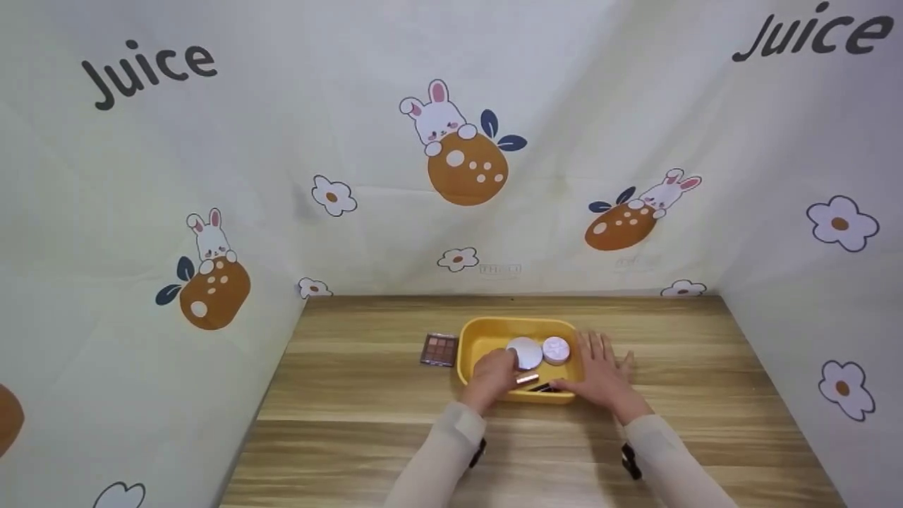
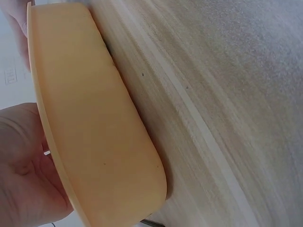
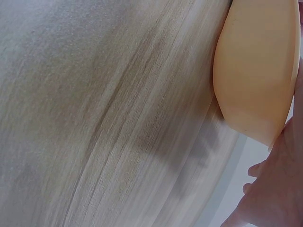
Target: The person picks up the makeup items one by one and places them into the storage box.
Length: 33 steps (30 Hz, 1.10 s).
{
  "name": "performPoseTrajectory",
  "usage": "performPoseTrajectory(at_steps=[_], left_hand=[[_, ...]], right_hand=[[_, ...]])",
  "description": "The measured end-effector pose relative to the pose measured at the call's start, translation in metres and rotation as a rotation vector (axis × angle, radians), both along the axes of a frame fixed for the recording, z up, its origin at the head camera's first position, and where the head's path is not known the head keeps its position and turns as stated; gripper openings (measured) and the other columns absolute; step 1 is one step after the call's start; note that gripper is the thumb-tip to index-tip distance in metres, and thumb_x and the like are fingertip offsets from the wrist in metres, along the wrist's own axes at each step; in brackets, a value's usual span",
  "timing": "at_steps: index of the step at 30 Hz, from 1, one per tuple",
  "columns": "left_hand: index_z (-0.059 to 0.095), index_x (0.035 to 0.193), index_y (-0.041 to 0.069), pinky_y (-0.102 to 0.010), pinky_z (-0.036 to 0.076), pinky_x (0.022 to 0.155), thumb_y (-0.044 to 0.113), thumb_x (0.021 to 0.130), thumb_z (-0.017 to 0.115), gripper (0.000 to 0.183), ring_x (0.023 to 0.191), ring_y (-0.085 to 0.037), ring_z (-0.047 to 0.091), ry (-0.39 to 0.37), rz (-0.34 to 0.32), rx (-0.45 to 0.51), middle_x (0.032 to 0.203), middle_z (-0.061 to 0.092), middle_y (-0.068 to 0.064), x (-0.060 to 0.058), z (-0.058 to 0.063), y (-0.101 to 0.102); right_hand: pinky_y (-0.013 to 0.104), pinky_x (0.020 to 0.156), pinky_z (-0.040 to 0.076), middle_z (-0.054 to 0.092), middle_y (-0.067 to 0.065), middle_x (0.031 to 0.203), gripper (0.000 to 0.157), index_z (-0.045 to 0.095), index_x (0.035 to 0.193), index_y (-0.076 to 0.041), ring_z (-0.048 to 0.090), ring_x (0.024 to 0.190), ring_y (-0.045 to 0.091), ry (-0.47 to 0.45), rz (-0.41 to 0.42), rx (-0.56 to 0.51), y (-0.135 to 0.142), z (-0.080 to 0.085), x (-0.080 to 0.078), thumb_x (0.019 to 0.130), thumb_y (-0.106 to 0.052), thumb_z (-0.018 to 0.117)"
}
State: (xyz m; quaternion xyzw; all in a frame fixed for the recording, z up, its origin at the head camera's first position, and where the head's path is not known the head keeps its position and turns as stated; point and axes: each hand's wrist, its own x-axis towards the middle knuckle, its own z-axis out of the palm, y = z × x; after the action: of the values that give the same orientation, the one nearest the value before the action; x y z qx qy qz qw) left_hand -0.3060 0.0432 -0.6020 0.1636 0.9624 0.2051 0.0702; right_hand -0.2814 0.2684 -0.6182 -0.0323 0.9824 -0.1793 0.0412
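Note:
A yellow tray [image 1: 487,324] with rounded corners holds several cosmetics. My left hand [image 1: 494,374] reaches over its front left part, fingers curled at the edge of a round white compact [image 1: 526,353]. In the left wrist view the same hand shows behind the tray's front wall [image 2: 94,113]. My right hand [image 1: 600,370] rests on the right rim, fingers spread and fairly straight, thumb pointing inward. A small round patterned case [image 1: 556,349] sits beside the compact. Toward the front lie a shiny pinkish tube [image 1: 528,379] and a dark slim stick [image 1: 542,388], close to my right thumb.
An eyeshadow palette [image 1: 439,350] with several brownish pans lies on the wooden table [image 1: 353,395], just left of the tray. Pale cloth [image 1: 367,254] printed with rabbits, oranges and flowers rises behind the table and along both sides.

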Motion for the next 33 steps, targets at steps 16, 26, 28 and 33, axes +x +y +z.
performPoseTrajectory(at_steps=[16,26,28,33], left_hand=[[0.072,0.105,0.010,-0.037,0.055,0.074,0.032,0.081,0.081,0.034,0.090,-0.025,0.069,0.010,0.046,-0.011,0.097,0.074,-0.006,-0.010,0.010,-0.003],[0.070,0.112,0.010,-0.035,0.056,0.083,0.015,0.083,0.077,0.030,0.095,-0.023,0.068,-0.025,0.083,0.039,0.102,0.074,-0.005,-0.018,0.024,-0.012],[0.069,0.113,0.010,-0.035,0.056,0.083,0.015,0.085,0.076,0.029,0.096,-0.022,0.067,-0.011,0.088,0.046,0.103,0.073,-0.005,-0.019,0.027,-0.015],[0.068,0.112,0.011,-0.034,0.056,0.080,0.020,0.088,0.076,0.028,0.095,-0.019,0.067,0.032,0.111,0.024,0.102,0.071,-0.002,-0.024,0.033,-0.021]], right_hand=[[0.083,0.108,-0.001,0.016,0.028,0.163,0.120,0.016,0.159,-0.008,0.010,0.151,0.050,0.026,0.004,-0.007,0.002,0.000,0.001,0.074,-0.077,0.065],[0.082,0.109,0.000,0.015,0.027,0.164,0.119,0.015,0.160,-0.009,0.010,0.151,0.050,0.007,0.003,-0.002,0.000,-0.002,0.000,0.075,-0.076,0.066],[0.082,0.109,0.000,0.015,0.027,0.164,0.119,0.015,0.160,-0.009,0.010,0.151,0.050,0.009,0.003,-0.007,0.000,-0.001,0.000,0.075,-0.076,0.066],[0.082,0.108,-0.001,0.014,0.027,0.164,0.118,0.015,0.160,-0.009,0.010,0.150,0.051,0.011,0.004,-0.019,0.000,-0.001,0.001,0.076,-0.075,0.066]])
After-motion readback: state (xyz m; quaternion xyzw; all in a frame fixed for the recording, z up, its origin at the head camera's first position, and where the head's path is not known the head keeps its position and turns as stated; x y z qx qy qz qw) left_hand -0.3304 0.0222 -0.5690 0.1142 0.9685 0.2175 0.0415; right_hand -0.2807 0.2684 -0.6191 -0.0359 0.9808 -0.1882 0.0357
